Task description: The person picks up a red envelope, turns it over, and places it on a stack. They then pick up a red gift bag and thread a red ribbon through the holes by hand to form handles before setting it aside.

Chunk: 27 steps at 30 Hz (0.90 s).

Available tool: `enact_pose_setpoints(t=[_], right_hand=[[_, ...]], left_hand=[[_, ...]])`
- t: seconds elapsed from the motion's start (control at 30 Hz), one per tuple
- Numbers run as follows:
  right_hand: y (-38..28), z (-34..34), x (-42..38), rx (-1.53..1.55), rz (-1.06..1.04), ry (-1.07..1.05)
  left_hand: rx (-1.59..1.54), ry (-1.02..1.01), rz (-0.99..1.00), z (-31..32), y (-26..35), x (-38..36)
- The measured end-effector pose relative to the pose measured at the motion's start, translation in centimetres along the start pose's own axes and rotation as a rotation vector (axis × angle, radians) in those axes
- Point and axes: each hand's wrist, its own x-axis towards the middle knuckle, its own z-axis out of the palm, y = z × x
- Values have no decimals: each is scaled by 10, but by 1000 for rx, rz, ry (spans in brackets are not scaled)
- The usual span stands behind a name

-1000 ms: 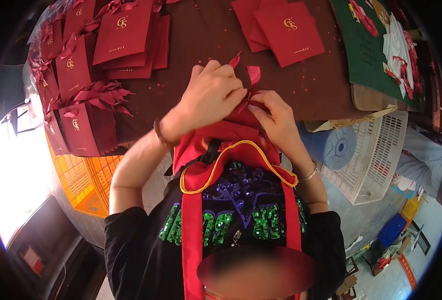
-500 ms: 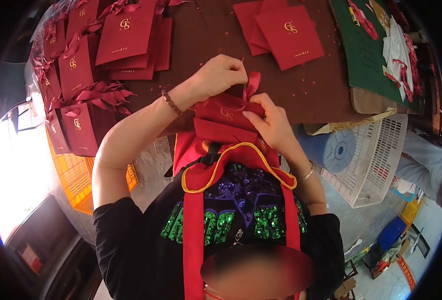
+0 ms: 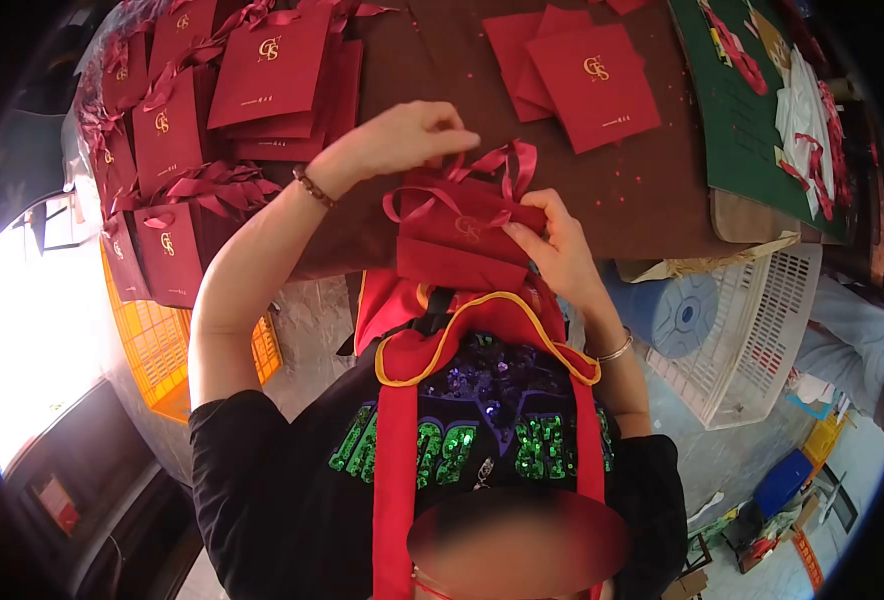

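We have the red bag (image 3: 440,230) near the middle of the frame, just above the apron (image 3: 402,355). Our right hand (image 3: 564,255) pinches its upper right side, thumb on the front; a light grip close to the edge steadies it well, while a harder squeeze could crease the face. Our left hand (image 3: 410,140) is above the bag, fingers curled in beside the ribbon (image 3: 526,165) — we cannot tell whether they pinch any of it. The ribbon stands in loose loops, so we do best to smooth twists out with small, gentle pulls — a sharp tug could bend the top edge. We keep our wrists off the stacked bags (image 3: 267,75) at upper left on the bench (image 3: 412,75).
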Motion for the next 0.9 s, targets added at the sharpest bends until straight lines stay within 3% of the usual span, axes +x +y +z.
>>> enact_pose_setpoints(t=[0.03, 0.1, 0.23, 0.37, 0.57, 0.63, 0.73, 0.83, 0.9], right_hand=[[-1, -1, 2, -6, 17, -9], [0, -3, 5, -11, 38, -17], [7, -15, 9, 30, 37, -56], [6, -17, 10, 12, 43, -124], [4, -18, 10, -15, 37, -123], [8, -16, 10, 23, 37, -140], [8, -15, 11, 41, 58, -172], [8, -14, 11, 39, 44, -185], [9, -12, 10, 61, 8, -182]], left_hand=[[-2, 2, -4, 3, 1, -4], [-81, -11, 210, 7, 5, -9], [0, 163, 315, 14, 11, -16], [-75, 92, 274, 20, 10, -18], [-174, 170, 283, 20, 8, -15], [-298, -33, 243, 21, 11, -13], [-114, -88, 91, 21, 27, -9], [73, -147, 160, 23, 33, -4], [-29, -147, 160, 30, 24, 3]])
